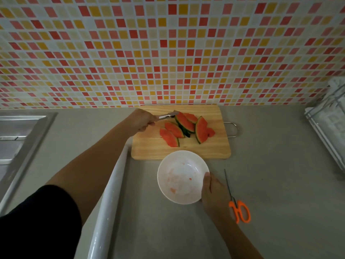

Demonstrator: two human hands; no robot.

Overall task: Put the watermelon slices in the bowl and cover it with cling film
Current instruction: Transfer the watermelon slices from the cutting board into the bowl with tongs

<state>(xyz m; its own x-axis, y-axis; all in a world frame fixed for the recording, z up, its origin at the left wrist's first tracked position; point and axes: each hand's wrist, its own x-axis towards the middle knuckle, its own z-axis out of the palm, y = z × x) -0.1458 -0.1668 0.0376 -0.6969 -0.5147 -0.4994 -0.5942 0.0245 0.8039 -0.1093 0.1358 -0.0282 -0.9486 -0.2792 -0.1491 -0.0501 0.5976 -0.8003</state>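
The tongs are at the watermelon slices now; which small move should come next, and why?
Probably close the tongs in the left hand on the nearest slice and lift it. All slices lie on the cutting board, while the bowl, steadied by the right hand, holds none.

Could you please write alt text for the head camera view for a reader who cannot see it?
A person's left hand reaches metal tongs toward watermelon slices on a wooden cutting board, while the right hand steadies an empty white bowl. Orange-handled scissors lie right of it.
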